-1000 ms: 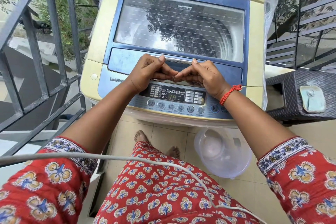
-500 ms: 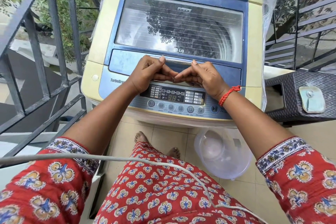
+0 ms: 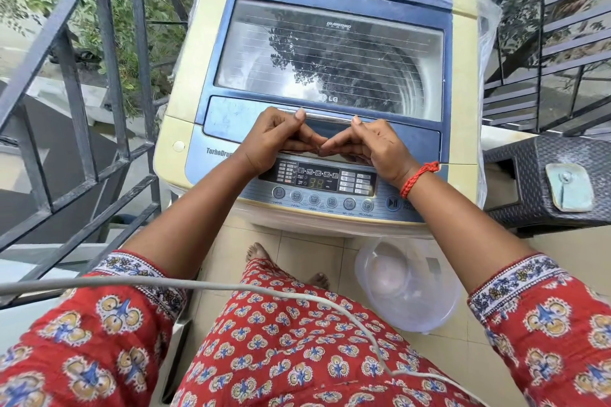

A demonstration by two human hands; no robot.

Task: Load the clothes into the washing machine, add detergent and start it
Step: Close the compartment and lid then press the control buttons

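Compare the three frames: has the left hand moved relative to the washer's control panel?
No. The left hand stays at the lid's front edge, just above the control panel, fingertips meeting the right hand.

The washer, a blue and cream top-loader, is standing upright with its glass lid lying shut and reflecting trees. Its front panel is glowing, the display showing 38, a row of round buttons sitting below.
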